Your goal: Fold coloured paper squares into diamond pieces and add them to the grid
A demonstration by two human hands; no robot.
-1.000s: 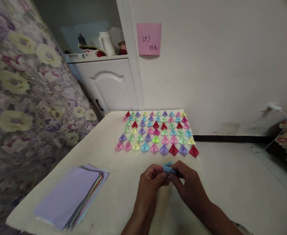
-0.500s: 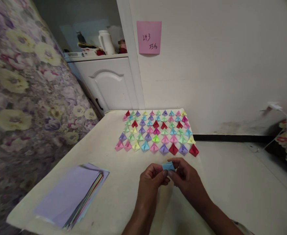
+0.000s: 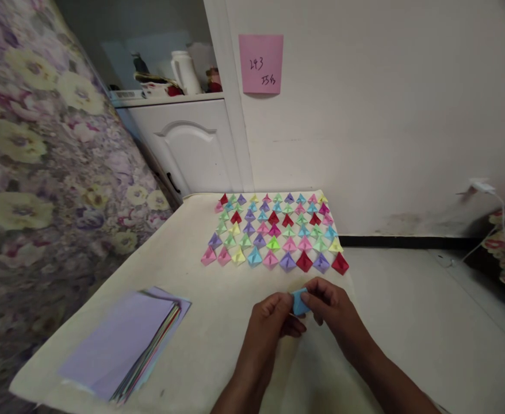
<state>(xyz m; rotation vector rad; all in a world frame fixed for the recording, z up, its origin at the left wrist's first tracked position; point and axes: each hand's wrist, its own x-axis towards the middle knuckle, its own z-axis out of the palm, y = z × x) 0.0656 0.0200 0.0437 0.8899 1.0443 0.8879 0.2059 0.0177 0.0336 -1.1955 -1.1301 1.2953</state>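
A small folded piece of blue paper [image 3: 299, 303] is held between my two hands, above the near right part of the table. My left hand [image 3: 274, 316] pinches its left edge between thumb and forefinger, with the other fingers curled beneath. On its upper right corner, the thumb and fingers of my right hand [image 3: 328, 302] are closed. Beyond my hands, several rows of small folded paper pieces [image 3: 287, 262] in pink, purple, red, green, yellow and blue lie spread over the far part of the table. Fingers cover parts of the blue paper.
A stack of coloured paper sheets [image 3: 110, 339], purple on top, lies on the left of the cream-covered table [image 3: 183, 356]. A flowered curtain [image 3: 41, 201] hangs at the left. Behind stand a white cabinet [image 3: 192, 149] and a wall bearing a pink note [image 3: 261, 63].
The blue paper has been turned, so a squarer face shows now. My right thumb has moved up onto its top corner, while my left hand has shifted slightly right.
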